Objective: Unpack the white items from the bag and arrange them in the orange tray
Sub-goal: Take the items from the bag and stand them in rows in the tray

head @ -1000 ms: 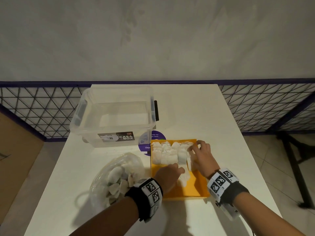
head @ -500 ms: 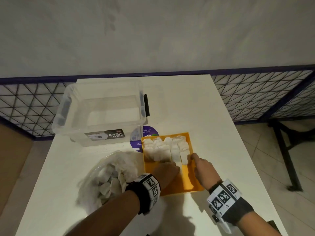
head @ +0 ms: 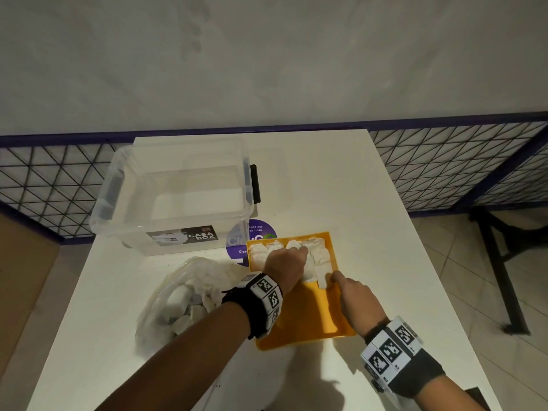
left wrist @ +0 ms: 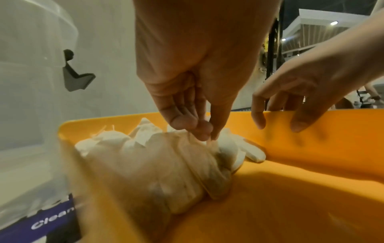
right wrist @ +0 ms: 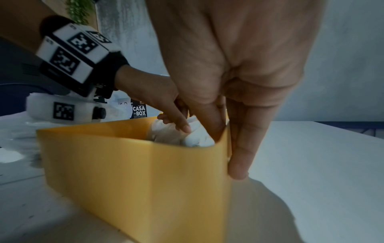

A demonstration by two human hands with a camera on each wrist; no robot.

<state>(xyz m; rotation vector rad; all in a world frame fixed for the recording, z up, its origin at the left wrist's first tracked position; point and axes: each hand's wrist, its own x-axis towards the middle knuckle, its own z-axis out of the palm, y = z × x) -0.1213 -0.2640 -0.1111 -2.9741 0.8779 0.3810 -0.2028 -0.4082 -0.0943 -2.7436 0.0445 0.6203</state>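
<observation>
The orange tray (head: 305, 318) lies on the white table, with rows of white items (head: 321, 256) packed at its far end. My left hand (head: 286, 261) reaches down over those rows. In the left wrist view its fingertips (left wrist: 204, 133) pinch the top edge of a white item (left wrist: 166, 172). My right hand (head: 353, 295) holds the tray's right wall (right wrist: 135, 164), one finger inside and the others (right wrist: 239, 164) outside. A clear plastic bag (head: 184, 304) with more white items lies left of the tray.
A clear storage box (head: 178, 194) stands behind the bag, and a purple sticker (head: 258, 229) lies between it and the tray. A mesh fence (head: 444, 167) runs behind the table. A black stand (head: 498, 262) is on the floor at the right.
My left hand has moved from the tray's near part up onto the rows of white items. My right hand has drawn back from the items to the tray's right wall.
</observation>
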